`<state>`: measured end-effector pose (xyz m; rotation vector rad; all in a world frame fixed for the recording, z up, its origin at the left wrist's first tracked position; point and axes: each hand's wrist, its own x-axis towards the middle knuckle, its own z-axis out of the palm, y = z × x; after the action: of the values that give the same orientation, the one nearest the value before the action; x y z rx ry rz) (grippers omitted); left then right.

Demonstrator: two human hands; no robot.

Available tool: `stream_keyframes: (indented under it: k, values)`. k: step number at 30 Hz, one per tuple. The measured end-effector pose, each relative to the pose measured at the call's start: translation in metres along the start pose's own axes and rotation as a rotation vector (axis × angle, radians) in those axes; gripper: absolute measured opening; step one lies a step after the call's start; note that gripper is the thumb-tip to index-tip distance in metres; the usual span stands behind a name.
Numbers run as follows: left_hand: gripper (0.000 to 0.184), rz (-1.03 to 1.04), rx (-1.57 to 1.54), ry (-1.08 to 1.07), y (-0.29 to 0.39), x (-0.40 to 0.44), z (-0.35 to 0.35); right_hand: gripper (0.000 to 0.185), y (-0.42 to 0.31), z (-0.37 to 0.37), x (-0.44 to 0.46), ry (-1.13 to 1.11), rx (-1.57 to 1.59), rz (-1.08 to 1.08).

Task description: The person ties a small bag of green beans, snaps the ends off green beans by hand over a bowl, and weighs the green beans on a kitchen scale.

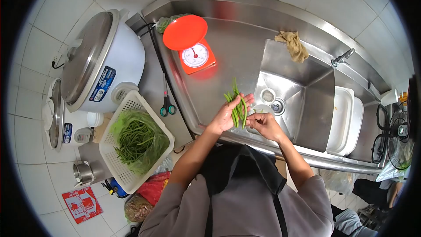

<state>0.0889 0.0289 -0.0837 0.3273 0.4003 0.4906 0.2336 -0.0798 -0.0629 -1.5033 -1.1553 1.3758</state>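
Note:
A small bunch of green beans (237, 110) lies across my left hand (224, 116), whose fingers and thumb are closed around it. My right hand (265, 125) is pinched at the lower right side of the bunch, thumb and forefinger on a green bean; the exact tip between them is too small to see. Both hands are above the near edge of the steel sink (302, 118). Partly hidden behind the right hand is a pale round dish (262, 109) with small green bits in it.
On the left, a white basket (137, 95) holds more green beans (139, 137) in a plastic bag. Scissors (167, 106) lie beside it. A red scale (197, 57) stands on the steel counter (232, 44). Further around are a large rice cooker (127, 57), a cloth (293, 46), a faucet (343, 57) and white trays (342, 123).

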Motion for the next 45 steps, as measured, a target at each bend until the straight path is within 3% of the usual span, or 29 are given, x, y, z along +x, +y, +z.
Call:
stream_keyframes:
  k: [9,12,14,16,21,27,29,32,34,36,37,40,45]
  values:
    - [0.015,-0.029,-0.037,-0.077,-0.008,0.004,0.004,0.014,0.01,0.0,0.001,-0.069,0.351,0.064]
    - [0.017,-0.009,0.089,-0.053,-0.007,0.001,0.008,0.011,0.008,-0.003,0.002,0.026,-0.014,0.042]
    - [0.019,0.085,0.398,-0.089,-0.014,0.004,0.006,0.01,-0.006,-0.002,0.001,0.147,-0.381,-0.058]
    - [0.024,0.198,0.674,-0.068,-0.022,0.006,0.01,0.01,0.006,-0.001,0.006,0.193,-0.537,-0.175]
    - [0.023,0.348,0.684,0.119,-0.042,0.011,0.002,0.007,0.021,0.008,0.018,0.347,-0.781,-0.319]
    - [0.018,0.432,0.477,0.226,-0.022,0.005,-0.001,0.009,0.049,-0.015,0.024,0.352,-0.983,-0.014]
    - [0.021,0.474,0.579,0.316,0.001,0.0,0.017,0.015,0.068,-0.03,0.024,0.345,-1.013,0.104]
    - [0.029,0.569,0.705,0.362,0.045,0.005,0.03,0.023,0.079,-0.044,0.021,0.353,-0.991,0.118]
    - [0.035,0.585,0.563,0.429,0.083,0.009,0.047,0.027,0.077,-0.048,0.019,0.348,-1.023,0.156]
    - [0.039,0.57,0.848,0.477,0.134,0.017,0.057,0.028,0.074,-0.051,0.016,0.343,-1.029,0.197]
    - [0.043,0.877,1.165,0.489,0.158,0.027,0.052,0.028,0.071,-0.051,0.015,0.342,-1.019,0.215]
    - [0.046,0.621,1.758,0.84,0.227,0.039,0.056,0.028,0.073,-0.05,0.014,0.353,-1.01,0.235]
    - [0.042,0.343,2.121,0.868,0.277,0.085,0.014,0.027,0.062,-0.04,0.006,0.363,-0.957,0.265]
